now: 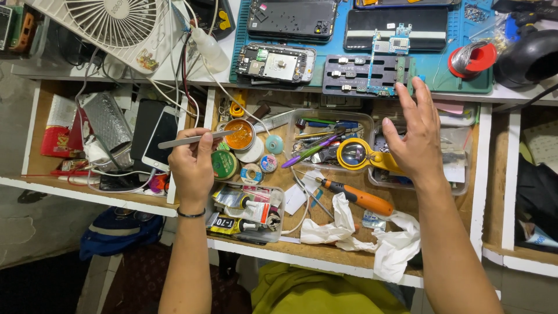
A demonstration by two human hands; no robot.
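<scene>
My left hand [190,166] hovers over an open wooden drawer [325,250] and grips metal tweezers [195,139], which lie level, one end pointing left and the other reaching right over a small tin of amber flux [239,135]. My right hand [414,136] is raised over the drawer's right side with fingers spread and holds nothing. A yellow magnifier [356,154] lies just left of it, partly hidden by the palm. Below lies an orange-handled screwdriver [356,197].
A blue work mat [433,72] on the bench carries opened phones [276,61], a black board holder [366,74] and a circuit board. A white fan [119,26] stands top left. Solder reels, a clear box of tubes [247,212] and crumpled white tissue [372,235] fill the drawer.
</scene>
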